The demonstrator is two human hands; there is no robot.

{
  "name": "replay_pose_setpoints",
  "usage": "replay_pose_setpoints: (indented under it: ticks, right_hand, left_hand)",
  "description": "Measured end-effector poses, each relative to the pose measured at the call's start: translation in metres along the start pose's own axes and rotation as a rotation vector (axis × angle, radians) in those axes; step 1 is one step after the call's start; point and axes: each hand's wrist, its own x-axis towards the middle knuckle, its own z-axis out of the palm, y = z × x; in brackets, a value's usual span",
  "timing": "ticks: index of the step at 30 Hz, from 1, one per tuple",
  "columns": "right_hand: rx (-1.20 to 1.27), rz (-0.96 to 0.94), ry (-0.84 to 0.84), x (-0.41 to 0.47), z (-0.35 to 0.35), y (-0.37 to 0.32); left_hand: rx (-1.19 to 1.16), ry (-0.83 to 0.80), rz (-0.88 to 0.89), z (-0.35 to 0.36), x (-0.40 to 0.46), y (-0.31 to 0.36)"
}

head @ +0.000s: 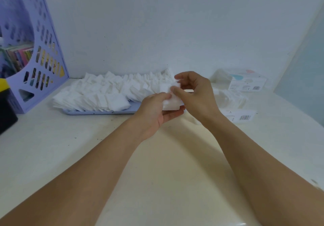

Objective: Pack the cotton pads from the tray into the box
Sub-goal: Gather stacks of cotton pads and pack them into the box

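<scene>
A heap of white square cotton pads covers a pale blue tray at the back of the table. My left hand cups a small stack of cotton pads over the tray's right end. My right hand pinches the top of that stack between thumb and forefinger. To the right stands an open white box with cotton pads inside and a barcode on its front. My right hand hides the box's left part.
A second white box with a barcode sits behind the first by the wall. A purple file rack with books stands at the left. A black and yellow object sits at the left edge. The cream table stretches toward me.
</scene>
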Motion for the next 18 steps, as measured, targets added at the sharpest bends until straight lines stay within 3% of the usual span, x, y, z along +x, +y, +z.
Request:
replay_pose_setpoints:
  ticks: [4,9,13,18]
  right_hand:
    - [0.209,0.299,-0.142,-0.003,0.007,-0.012]
    - [0.194,0.287,-0.259,-0.009,0.015,-0.009]
    - [0.150,0.210,-0.270,-0.001,0.004,-0.009]
    - [0.081,0.162,-0.228,0.008,-0.026,-0.012]
  left_hand:
    - [-0.045,-0.127,-0.001,-0.001,0.003,-0.001]
    - [0.252,-0.226,0.001,-0.004,0.004,-0.003]
    - [0.235,-0.087,0.052,-0.005,0.010,0.000]
    - [0.482,0.114,0.347,-0.002,0.011,-0.006]
